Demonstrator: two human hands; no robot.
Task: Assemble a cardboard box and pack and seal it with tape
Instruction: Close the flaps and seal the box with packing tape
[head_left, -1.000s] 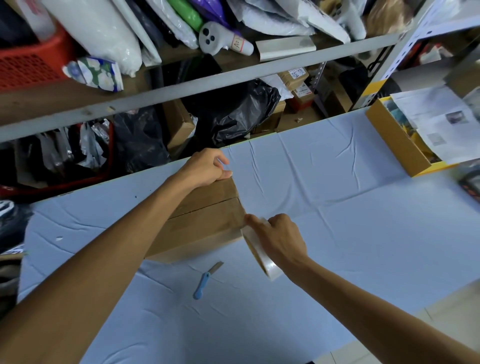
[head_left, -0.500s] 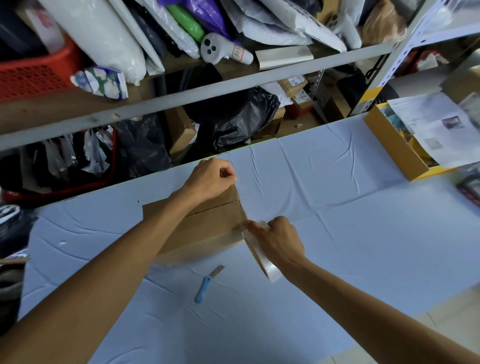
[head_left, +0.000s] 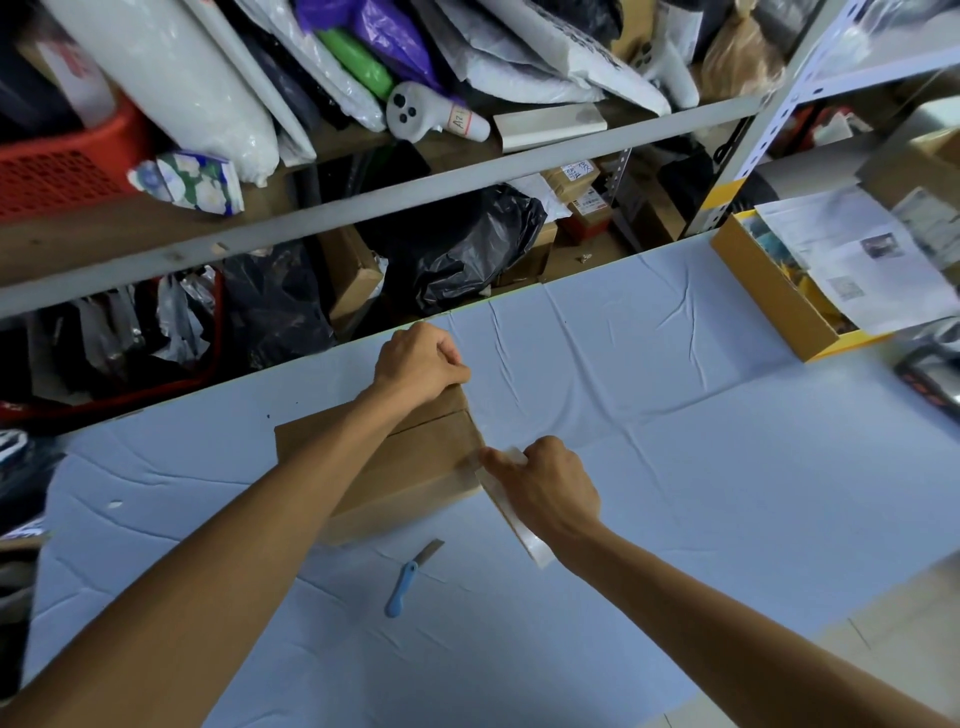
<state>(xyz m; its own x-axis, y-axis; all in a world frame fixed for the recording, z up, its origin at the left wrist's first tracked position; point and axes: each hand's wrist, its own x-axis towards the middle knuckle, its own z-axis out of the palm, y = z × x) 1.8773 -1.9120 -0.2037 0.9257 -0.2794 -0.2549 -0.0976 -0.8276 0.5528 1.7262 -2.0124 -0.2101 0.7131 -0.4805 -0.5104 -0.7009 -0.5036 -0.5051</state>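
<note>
Forearms, two, bare, reach from the lower edge of the view across a table (head_left: 727, 493) covered in pale blue creased cloth.

Knife (head_left: 410, 579), small, blue handle with short blade open, lies flat on the cloth between the forearms, just short of the box and touching neither hand.

Right hand (head_left: 550, 491), fingers curled and closed around a roll of clear tape (head_left: 519, 530). The roll is held on edge, slanting from the hand down toward the near side. The thumb and fingertips press at the near right corner of the box, where a short glossy piece of tape shows on the cardboard; whether that piece is joined to the roll cannot be told.

Cardboard box (head_left: 421, 473), brown, low and flat, flaps folded shut with a seam running across its top. It sits on the cloth left of centre, directly beside the right hand and partly covered by the left forearm, which crosses over it.

Left hand (head_left: 418, 366), closed in a loose fist, pinches at the far right corner of the box top; what lies between the fingers is too small to make out.

Open yellow-sided carton (head_left: 769, 296), far right of the table, holds printed papers (head_left: 852, 254) lying over its top.

Metal shelving (head_left: 415, 187) behind the table: a red basket (head_left: 62, 166) at left, white bags, a purple bag, a green roll, a white handheld controller (head_left: 415, 111); below the shelf, black plastic bags (head_left: 467, 244) and small cardboard parcels.
</note>
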